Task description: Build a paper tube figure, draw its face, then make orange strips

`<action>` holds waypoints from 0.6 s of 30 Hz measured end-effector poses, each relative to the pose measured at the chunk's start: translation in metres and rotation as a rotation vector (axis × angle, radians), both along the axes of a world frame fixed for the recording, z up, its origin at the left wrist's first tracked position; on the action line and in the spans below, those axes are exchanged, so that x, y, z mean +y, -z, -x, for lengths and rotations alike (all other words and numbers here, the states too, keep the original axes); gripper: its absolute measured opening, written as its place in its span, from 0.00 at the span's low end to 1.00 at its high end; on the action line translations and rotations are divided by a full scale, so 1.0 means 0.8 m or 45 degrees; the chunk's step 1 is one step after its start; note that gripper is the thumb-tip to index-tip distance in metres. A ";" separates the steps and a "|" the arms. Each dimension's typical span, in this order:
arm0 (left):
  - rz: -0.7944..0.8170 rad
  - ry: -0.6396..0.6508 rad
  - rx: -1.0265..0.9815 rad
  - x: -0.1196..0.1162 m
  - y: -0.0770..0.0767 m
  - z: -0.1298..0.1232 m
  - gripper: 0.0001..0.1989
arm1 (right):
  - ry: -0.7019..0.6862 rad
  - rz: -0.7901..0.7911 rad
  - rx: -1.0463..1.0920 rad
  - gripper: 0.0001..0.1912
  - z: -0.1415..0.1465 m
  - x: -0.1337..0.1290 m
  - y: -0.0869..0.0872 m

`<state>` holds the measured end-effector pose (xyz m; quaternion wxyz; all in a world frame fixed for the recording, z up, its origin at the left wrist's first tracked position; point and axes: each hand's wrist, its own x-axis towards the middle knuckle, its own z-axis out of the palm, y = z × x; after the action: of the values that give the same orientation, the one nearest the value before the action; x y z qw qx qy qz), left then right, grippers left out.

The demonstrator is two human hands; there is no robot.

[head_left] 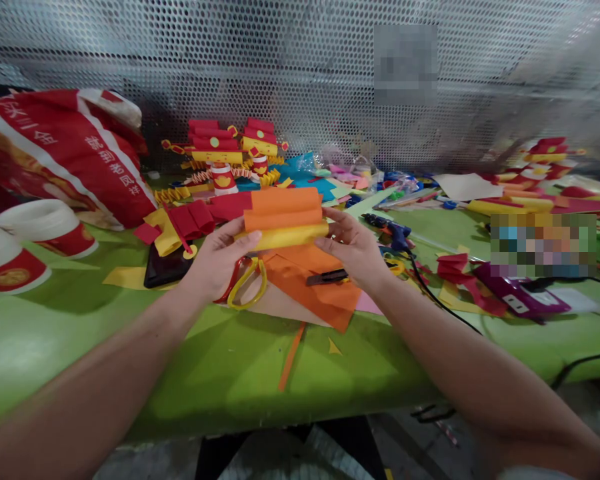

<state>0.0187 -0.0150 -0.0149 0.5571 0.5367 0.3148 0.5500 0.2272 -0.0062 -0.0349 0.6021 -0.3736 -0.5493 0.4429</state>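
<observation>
An orange and yellow folded paper piece is held up between my two hands. My left hand grips its left end, thumb on the yellow band. On the right end, my right hand pinches the same band between thumb and fingers. Below the piece, an orange sheet lies on the green table. Yellow-handled scissors rest beside my left hand, and a dark cutter lies on the orange sheet near my right hand.
Paper cups and a red bag stand left. Finished paper figures are behind. To the right lie a blue glue gun with a black cord and a purple box. A perforated metal panel closes off the back.
</observation>
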 end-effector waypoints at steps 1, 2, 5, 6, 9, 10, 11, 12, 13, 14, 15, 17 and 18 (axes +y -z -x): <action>0.006 0.018 0.015 -0.001 -0.002 0.000 0.11 | 0.010 -0.024 -0.022 0.26 -0.001 0.001 0.001; 0.007 0.035 0.034 -0.001 -0.003 0.001 0.13 | 0.028 -0.039 -0.039 0.26 -0.001 0.002 0.002; 0.003 0.059 0.095 0.000 -0.002 0.004 0.24 | 0.087 -0.049 -0.047 0.26 -0.001 0.003 0.003; 0.007 0.047 0.117 0.001 -0.001 0.005 0.28 | 0.096 -0.051 -0.037 0.26 -0.001 0.003 0.002; 0.034 -0.046 0.177 0.005 0.006 0.009 0.35 | 0.110 -0.047 0.023 0.27 0.001 0.002 0.001; 0.037 -0.079 0.193 0.006 0.008 0.010 0.36 | 0.114 -0.041 0.040 0.27 0.002 0.002 0.001; 0.035 -0.101 0.202 0.006 0.009 0.011 0.36 | 0.120 -0.033 0.052 0.27 0.002 0.002 0.001; 0.031 -0.114 0.205 0.006 0.010 0.011 0.36 | 0.132 -0.020 0.060 0.27 0.002 0.002 0.001; 0.025 -0.118 0.206 0.006 0.010 0.011 0.37 | 0.148 -0.004 0.070 0.27 0.002 0.002 0.001; 0.017 -0.118 0.203 0.006 0.010 0.010 0.38 | 0.169 0.014 0.086 0.26 0.002 0.002 0.001; 0.011 -0.114 0.200 0.005 0.009 0.009 0.39 | 0.191 0.032 0.111 0.26 0.002 0.003 0.002; -0.009 -0.103 0.191 0.002 0.006 0.007 0.40 | 0.235 0.070 0.174 0.24 0.002 0.004 0.003; -0.020 -0.091 0.192 0.001 0.004 0.006 0.40 | 0.248 0.092 0.194 0.24 0.002 0.004 0.004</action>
<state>0.0142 -0.0139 -0.0183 0.5076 0.5694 0.3704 0.5301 0.2257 -0.0031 -0.0377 0.6685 -0.4118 -0.4467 0.4289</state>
